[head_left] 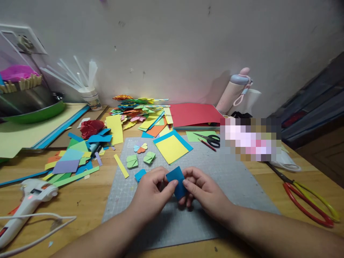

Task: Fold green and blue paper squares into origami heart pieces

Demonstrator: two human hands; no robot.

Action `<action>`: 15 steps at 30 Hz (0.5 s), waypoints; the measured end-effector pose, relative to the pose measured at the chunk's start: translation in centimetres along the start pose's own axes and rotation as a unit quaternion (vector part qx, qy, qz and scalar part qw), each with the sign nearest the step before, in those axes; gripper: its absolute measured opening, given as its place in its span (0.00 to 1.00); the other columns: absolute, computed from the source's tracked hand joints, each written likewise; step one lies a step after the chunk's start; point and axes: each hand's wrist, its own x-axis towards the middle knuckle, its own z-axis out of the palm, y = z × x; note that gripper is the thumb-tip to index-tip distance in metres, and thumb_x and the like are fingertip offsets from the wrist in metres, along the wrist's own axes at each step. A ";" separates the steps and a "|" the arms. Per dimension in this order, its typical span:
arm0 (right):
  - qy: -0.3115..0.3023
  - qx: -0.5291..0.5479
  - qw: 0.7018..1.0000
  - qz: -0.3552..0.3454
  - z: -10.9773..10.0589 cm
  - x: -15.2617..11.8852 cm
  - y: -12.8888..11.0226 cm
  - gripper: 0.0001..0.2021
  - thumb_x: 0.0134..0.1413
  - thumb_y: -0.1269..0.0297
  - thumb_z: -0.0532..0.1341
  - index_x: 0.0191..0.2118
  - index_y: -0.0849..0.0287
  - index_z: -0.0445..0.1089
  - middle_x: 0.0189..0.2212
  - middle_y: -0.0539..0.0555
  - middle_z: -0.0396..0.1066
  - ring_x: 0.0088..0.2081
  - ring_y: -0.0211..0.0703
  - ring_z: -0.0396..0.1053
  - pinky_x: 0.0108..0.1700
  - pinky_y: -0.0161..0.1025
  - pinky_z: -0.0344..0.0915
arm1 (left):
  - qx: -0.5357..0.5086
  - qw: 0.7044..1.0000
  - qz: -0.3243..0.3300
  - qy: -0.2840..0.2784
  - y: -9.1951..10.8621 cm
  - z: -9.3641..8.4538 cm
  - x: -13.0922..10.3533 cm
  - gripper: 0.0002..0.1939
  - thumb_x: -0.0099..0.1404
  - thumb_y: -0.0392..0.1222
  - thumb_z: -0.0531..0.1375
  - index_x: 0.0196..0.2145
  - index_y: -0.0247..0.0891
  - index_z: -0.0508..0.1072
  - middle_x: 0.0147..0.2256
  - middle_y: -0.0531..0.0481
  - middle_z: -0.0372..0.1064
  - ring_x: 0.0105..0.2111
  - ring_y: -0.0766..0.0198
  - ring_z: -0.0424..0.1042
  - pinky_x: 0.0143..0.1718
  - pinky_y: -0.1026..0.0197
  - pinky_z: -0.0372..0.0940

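Both my hands pinch one small blue paper piece [175,182] above the grey cutting mat [204,222]. My left hand [154,190] grips its left side, thumb on the front face. On the right edge, my right hand [202,188] has its thumb, with the fingers behind the paper. Another blue paper piece [140,175] lies on the mat beside my left hand, partly hidden by it. Beyond are two folded green pieces [132,161], a multicoloured paper flower [140,147] and a yellow square [173,148] on blue sheets.
Coloured scraps [67,165] and a glue gun [29,204] with its cable lie left. Black scissors [211,139] and a red pencil [206,144] are behind right; large red-and-yellow-handled scissors [309,202] lie right. A red sheet [193,114] and bottle [233,93] stand by the wall.
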 end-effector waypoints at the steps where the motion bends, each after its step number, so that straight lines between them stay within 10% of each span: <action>1: 0.018 -0.017 0.999 -0.027 0.0 -0.1 0.0 0.13 0.58 0.56 0.57 0.44 0.57 0.61 0.31 0.51 0.67 0.28 0.37 0.69 0.25 0.33 0.65 | 0.005 1.000 -0.008 0.005 -0.1 0.0 0.0 0.17 0.61 0.41 0.56 0.18 0.38 0.57 0.21 0.54 0.58 0.25 0.65 0.60 0.28 0.62 0.55; 9: -0.018 -0.187 0.975 -0.123 0.5 -1.0 0.2 0.29 0.52 0.66 0.64 0.58 0.50 0.54 0.47 0.56 0.65 0.43 0.46 0.66 0.41 0.43 0.66 | 0.001 0.999 0.032 -0.008 -0.4 0.3 -0.3 0.17 0.59 0.41 0.61 0.18 0.37 0.60 0.20 0.56 0.57 0.24 0.66 0.59 0.26 0.64 0.53; 15: -0.028 0.056 0.997 -0.042 0.0 -0.4 -0.6 0.16 0.56 0.61 0.59 0.50 0.56 0.65 0.41 0.56 0.71 0.42 0.46 0.68 0.45 0.46 0.65 | -0.069 0.997 0.039 0.015 -0.7 -0.1 -0.2 0.19 0.60 0.46 0.60 0.18 0.37 0.60 0.22 0.55 0.58 0.25 0.66 0.59 0.28 0.63 0.54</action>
